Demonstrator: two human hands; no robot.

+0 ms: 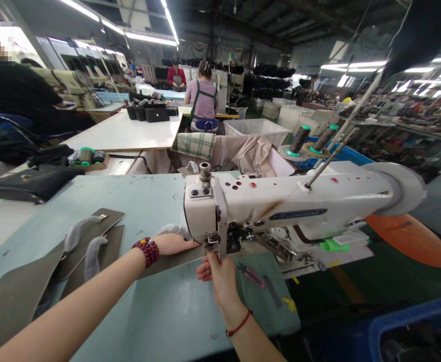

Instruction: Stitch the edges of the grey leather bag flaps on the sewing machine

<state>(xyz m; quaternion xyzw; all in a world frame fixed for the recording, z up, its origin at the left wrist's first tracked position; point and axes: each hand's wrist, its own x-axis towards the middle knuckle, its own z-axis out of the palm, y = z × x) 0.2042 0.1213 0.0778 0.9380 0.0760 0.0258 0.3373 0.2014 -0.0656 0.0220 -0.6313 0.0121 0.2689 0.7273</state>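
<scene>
A white sewing machine (250, 201) stands over a pale green work surface (160, 311). My left hand (173, 245) lies flat with fingers stretched out on a grey-brown panel (168, 262), beside the needle end of the machine. A padded grey strap (173, 230) shows just behind that hand. Close under the machine's head is my right hand (220, 276), its fingers curled and its fingertips up by the presser foot. What these fingertips grip, if anything, is hidden. More grey-brown panels (20, 281) with padded grey handles (92, 256) lie to the left.
Pink thread snips (252, 275) lie right of my right hand. Two thread cones (299, 141) stand behind the machine. A black bag (32, 181) rests at the left, and a blue bin (412, 327) stands at the lower right. Several people work farther back.
</scene>
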